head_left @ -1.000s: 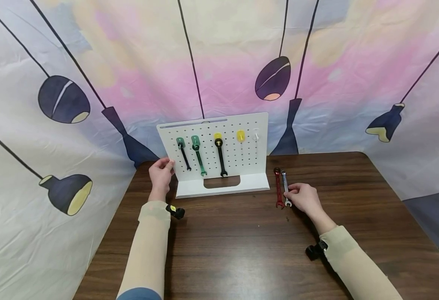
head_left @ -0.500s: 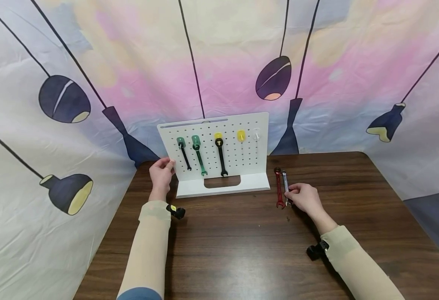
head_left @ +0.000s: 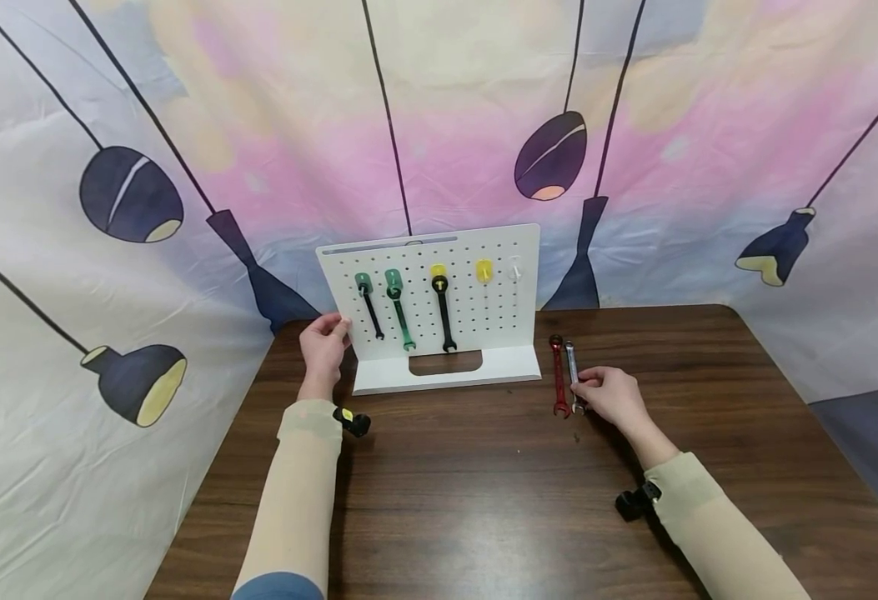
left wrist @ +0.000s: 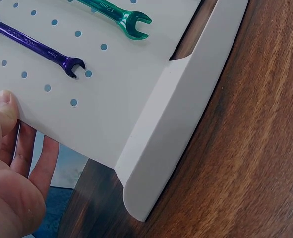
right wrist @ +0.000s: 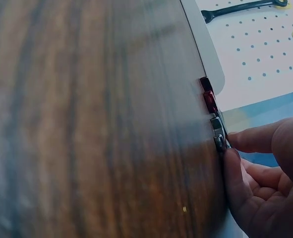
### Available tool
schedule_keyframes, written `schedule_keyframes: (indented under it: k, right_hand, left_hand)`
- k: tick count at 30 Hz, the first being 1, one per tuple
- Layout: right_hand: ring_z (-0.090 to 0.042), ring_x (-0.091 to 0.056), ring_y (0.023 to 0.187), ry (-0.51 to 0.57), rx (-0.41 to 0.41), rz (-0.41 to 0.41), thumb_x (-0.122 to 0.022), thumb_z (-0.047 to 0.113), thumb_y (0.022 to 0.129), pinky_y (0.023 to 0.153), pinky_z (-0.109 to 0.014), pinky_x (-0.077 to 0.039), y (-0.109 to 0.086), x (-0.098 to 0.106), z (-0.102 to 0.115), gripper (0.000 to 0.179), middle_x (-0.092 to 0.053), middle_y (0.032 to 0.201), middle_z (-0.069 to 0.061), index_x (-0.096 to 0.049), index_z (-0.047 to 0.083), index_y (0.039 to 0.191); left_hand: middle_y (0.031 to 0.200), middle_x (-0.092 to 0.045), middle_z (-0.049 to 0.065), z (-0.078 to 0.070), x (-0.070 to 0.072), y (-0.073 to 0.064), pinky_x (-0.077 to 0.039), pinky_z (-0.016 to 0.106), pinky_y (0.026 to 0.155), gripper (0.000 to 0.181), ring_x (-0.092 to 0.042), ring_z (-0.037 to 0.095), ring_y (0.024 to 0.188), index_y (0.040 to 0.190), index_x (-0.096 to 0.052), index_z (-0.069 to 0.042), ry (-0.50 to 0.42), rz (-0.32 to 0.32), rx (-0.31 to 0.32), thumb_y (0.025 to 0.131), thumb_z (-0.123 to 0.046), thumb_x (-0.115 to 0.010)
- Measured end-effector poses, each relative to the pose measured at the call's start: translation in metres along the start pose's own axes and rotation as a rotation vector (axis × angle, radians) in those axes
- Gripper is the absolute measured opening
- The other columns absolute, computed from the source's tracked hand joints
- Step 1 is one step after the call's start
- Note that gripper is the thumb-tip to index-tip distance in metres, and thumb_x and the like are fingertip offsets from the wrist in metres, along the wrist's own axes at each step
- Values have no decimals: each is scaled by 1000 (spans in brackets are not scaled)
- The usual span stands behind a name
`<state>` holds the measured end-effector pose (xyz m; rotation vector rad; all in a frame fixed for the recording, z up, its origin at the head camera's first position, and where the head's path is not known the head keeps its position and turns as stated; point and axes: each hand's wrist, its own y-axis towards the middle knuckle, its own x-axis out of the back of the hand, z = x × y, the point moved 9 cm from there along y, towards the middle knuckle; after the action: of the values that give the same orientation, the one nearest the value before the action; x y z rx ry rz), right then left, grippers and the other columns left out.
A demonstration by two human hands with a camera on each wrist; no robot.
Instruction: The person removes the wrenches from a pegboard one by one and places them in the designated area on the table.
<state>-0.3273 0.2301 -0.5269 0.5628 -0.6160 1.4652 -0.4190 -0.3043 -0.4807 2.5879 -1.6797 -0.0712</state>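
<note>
My left hand (head_left: pixel 323 348) holds the left edge of a white pegboard (head_left: pixel 326 377), thumb in front and fingers behind, as the left wrist view shows. On its hooks hang a dark purple wrench (left wrist: pixel 34 45), a green wrench (head_left: pixel 403 322) and a black wrench (head_left: pixel 444 317). To the right of the board, a red wrench (head_left: pixel 559 375) and a silver wrench (head_left: pixel 571 363) lie side by side on the table. My right hand (head_left: pixel 611 395) pinches the silver wrench near its open end between thumb and finger; the fingertips partly cover it.
A yellow hook (head_left: pixel 484 271) and a clear hook (head_left: pixel 514 268) on the board's right side carry no wrench. The brown wooden table (head_left: pixel 469 492) extends in front. Behind it hangs a cloth backdrop (head_left: pixel 454 125) printed with lamps.
The head view has shifted very slightly. Both hands keep their places; the open end of the silver wrench tilts a little under my right fingers.
</note>
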Motion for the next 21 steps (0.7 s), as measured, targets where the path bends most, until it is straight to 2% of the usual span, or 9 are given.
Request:
schedule_keyframes:
  k: [5,10,15,21]
  right_hand:
    - [-18,-74,74,79,-20,40,-73,25,102,68,-33,-59,0,-2,-3,40,-79,100,-17,-71,-8,125]
    - [-18,-74,78,176,-49,66,-69,26,106,68,-32,-63,0,-4,-6,42,-77,104,-18,-68,-9,130]
    - [-15,-73,81,249,-66,44,-65,23,109,69,-28,-62,-1,-3,-9,38,-77,109,-19,-68,-7,133]
    - [-16,-73,83,281,-22,-35,-65,22,109,69,-26,-61,-2,6,-6,37,-77,112,-20,-69,-6,133]
  left_hand:
    - [97,-62,0,1,0,1,-55,53,103,24,-61,16,93,120,-72,3,-7,2,-2,104,-15,-75]
    - [98,-63,0,0,1,0,-55,53,103,27,-62,16,95,121,-71,3,-10,-4,-2,103,-17,-76]
    - [98,-64,-1,1,1,0,-55,53,103,27,-62,19,98,121,-72,3,-8,-6,-3,103,-17,-77]
    - [97,-63,-1,1,0,-1,-54,56,104,27,-62,16,95,120,-72,3,-12,-6,-10,103,-17,-76]
